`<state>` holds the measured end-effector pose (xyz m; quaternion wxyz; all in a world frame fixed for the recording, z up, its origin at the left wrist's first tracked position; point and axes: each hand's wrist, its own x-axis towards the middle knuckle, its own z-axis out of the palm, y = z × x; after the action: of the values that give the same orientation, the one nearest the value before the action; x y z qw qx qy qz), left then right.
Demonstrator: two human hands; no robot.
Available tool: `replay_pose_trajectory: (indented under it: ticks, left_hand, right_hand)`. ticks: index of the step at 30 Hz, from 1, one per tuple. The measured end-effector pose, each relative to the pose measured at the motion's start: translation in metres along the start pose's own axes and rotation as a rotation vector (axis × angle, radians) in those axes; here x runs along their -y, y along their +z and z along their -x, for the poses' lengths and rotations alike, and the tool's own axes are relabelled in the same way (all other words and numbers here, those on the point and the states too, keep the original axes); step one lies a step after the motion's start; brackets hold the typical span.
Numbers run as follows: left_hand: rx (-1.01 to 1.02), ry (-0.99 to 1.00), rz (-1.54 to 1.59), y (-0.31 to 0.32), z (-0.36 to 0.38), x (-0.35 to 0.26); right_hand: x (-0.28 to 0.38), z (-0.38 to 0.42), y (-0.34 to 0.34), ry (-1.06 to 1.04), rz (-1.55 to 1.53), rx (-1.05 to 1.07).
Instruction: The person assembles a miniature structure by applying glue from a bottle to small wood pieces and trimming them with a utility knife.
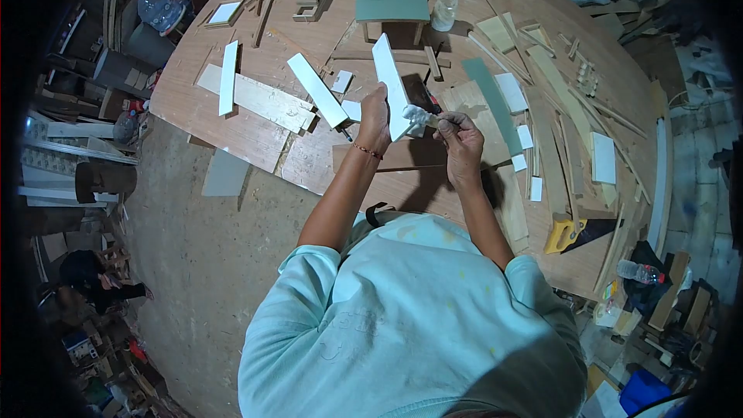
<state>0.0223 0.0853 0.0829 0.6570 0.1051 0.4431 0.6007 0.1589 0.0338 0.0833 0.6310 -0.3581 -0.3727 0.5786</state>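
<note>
My left hand (374, 118) is closed round the edge of a narrow white board (392, 81), which stands tilted above the wooden table (263, 135). In my right hand (458, 139) is a small tool with a short handle, pinched between thumb and fingers. White material covers the tool's head (419, 116), which is at the lower right edge of the board. Whether it is a brush or something else cannot be made out. Just left of my left hand lies another white board (318, 91), and beyond the held board stands a small green-topped table piece (392, 5).
A yellow-handled saw (565, 234) lies at the table's right side, near long wood strips. A glass jar (445, 12) stands at the back. Further left is a white strip (228, 79). A person (89, 275) is low on the far left, away from the table.
</note>
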Motion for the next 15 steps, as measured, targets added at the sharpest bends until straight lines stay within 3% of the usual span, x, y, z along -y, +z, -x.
replay_pose_trajectory:
  ticks: [15]
  left_hand:
    - [0.093, -0.054, -0.086, 0.015, 0.025, -0.001]
  right_hand:
    - [-0.004, -0.009, -0.001, 0.029, 0.048, -0.085]
